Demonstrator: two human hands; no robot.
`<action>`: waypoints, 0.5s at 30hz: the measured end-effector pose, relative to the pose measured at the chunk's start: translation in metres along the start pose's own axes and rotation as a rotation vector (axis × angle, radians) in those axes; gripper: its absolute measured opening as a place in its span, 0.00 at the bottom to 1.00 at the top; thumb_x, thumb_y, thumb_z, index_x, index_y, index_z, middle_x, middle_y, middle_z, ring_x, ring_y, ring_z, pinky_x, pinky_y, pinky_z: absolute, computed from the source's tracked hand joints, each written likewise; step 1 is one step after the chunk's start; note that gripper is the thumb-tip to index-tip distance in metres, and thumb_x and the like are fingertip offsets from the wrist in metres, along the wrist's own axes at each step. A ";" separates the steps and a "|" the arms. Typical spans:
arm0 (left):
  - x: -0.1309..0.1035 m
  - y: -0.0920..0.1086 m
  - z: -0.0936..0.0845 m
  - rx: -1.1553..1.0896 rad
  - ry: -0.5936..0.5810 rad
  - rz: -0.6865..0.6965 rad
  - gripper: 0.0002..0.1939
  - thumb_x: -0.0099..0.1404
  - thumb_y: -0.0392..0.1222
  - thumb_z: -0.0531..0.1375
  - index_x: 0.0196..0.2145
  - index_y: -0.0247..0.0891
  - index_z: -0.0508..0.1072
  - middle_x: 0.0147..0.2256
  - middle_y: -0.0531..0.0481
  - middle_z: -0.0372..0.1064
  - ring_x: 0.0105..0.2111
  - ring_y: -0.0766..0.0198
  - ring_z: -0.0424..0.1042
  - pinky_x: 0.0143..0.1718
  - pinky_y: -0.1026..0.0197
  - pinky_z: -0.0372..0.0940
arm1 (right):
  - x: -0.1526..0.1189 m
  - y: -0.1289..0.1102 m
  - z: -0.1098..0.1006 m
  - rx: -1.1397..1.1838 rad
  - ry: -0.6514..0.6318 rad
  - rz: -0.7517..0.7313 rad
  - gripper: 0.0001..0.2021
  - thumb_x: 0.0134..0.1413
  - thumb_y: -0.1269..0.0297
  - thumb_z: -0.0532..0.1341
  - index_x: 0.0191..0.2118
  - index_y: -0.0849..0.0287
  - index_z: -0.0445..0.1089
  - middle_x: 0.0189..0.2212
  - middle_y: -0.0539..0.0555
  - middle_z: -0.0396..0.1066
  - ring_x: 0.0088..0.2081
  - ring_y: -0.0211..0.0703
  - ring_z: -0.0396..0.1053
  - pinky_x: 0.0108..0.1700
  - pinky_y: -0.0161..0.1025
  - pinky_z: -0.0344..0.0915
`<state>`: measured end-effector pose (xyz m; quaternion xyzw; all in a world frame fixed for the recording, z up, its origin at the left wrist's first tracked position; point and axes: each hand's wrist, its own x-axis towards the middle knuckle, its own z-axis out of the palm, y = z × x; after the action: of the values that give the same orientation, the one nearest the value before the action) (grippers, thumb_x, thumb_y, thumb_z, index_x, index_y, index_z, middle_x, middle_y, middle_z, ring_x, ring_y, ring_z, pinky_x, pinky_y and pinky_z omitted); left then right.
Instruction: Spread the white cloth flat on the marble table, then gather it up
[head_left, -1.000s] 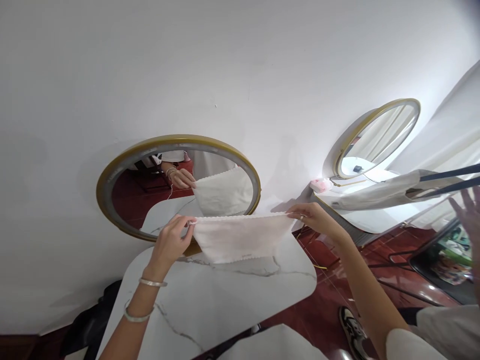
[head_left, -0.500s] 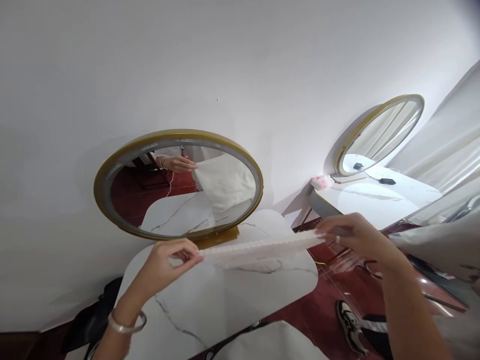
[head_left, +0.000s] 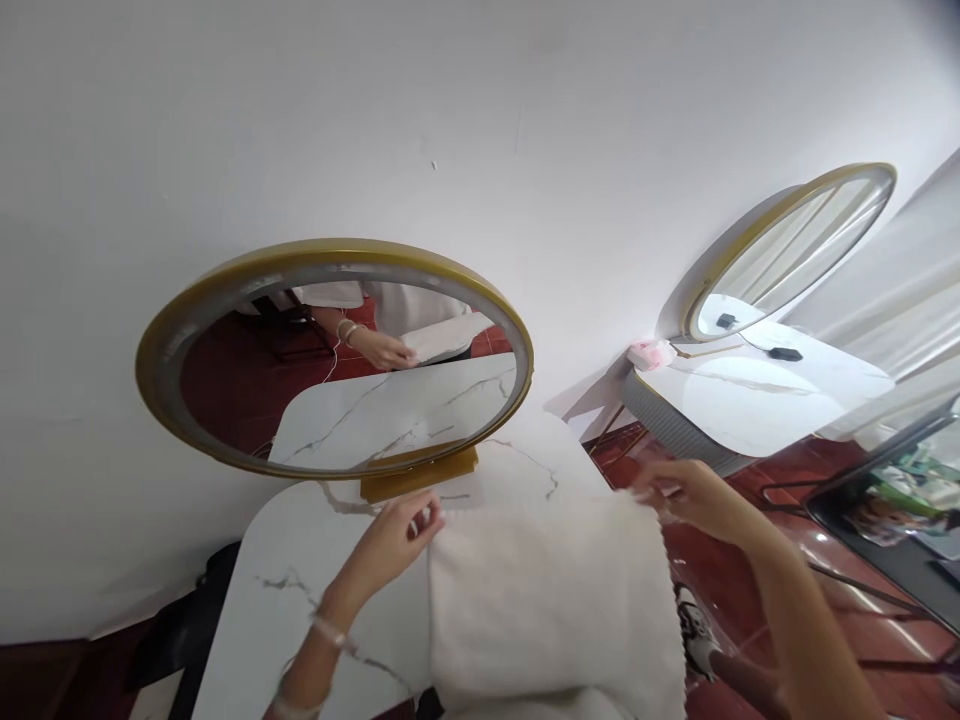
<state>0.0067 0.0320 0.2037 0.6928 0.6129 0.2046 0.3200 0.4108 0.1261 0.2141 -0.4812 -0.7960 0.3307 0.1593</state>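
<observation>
A white cloth [head_left: 551, 600] with a scalloped edge hangs spread between my two hands. My left hand [head_left: 397, 535] pinches its upper left corner, thumb against fingers. At the upper right corner, my right hand [head_left: 690, 495] grips the same cloth. Below and behind it lies the white marble-patterned tabletop [head_left: 315, 570], partly covered by the cloth. The oval gold-framed mirror [head_left: 352, 250] on the table reflects one hand and part of the cloth.
To the right stands a second white table [head_left: 765, 400] with a gold-framed mirror [head_left: 720, 250], a pink-and-white packet [head_left: 651, 354] and a small black box [head_left: 785, 354]. A dark-framed tray or case [head_left: 900, 520] is at the right edge. A shoe [head_left: 696, 630] rests on the red floor.
The cloth, earlier seen nearly edge-on and raised over the table, now hangs down with its face showing. My left hand has moved right and my right hand slightly lower.
</observation>
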 end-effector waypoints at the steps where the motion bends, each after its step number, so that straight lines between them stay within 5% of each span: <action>1: 0.016 -0.010 0.015 0.068 0.014 -0.003 0.09 0.64 0.37 0.52 0.28 0.40 0.69 0.29 0.56 0.66 0.27 0.70 0.66 0.29 0.67 0.61 | 0.020 0.012 0.010 -0.030 -0.020 -0.007 0.04 0.47 0.65 0.60 0.29 0.57 0.72 0.27 0.51 0.73 0.30 0.40 0.69 0.34 0.34 0.64; 5: 0.069 -0.048 0.069 0.215 0.047 -0.081 0.15 0.62 0.29 0.50 0.29 0.40 0.74 0.35 0.52 0.69 0.34 0.68 0.70 0.36 0.66 0.62 | 0.088 0.058 0.056 -0.123 0.098 0.106 0.09 0.39 0.75 0.57 0.29 0.58 0.71 0.26 0.50 0.73 0.28 0.37 0.66 0.32 0.32 0.60; 8: 0.093 -0.064 0.091 0.252 0.103 -0.149 0.15 0.63 0.29 0.49 0.35 0.38 0.75 0.38 0.48 0.69 0.37 0.65 0.71 0.37 0.64 0.63 | 0.119 0.078 0.086 -0.146 0.177 0.170 0.12 0.39 0.77 0.55 0.31 0.58 0.71 0.27 0.51 0.74 0.30 0.38 0.67 0.33 0.33 0.60; 11: 0.097 -0.067 0.106 0.290 0.171 -0.194 0.17 0.64 0.30 0.47 0.42 0.38 0.73 0.42 0.46 0.67 0.39 0.64 0.71 0.38 0.63 0.66 | 0.134 0.086 0.111 -0.166 0.294 0.215 0.15 0.44 0.76 0.53 0.37 0.57 0.71 0.32 0.54 0.75 0.33 0.42 0.68 0.35 0.35 0.62; 15: 0.077 -0.069 0.141 0.354 0.318 -0.200 0.22 0.64 0.32 0.47 0.54 0.37 0.65 0.57 0.40 0.56 0.56 0.54 0.61 0.51 0.52 0.64 | 0.129 0.083 0.149 -0.163 0.450 0.181 0.21 0.54 0.71 0.47 0.52 0.60 0.65 0.47 0.61 0.70 0.43 0.47 0.69 0.45 0.43 0.65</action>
<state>0.0650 0.0835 0.0476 0.6331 0.7473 0.1677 0.1122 0.3181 0.2091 0.0405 -0.6232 -0.7183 0.1627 0.2629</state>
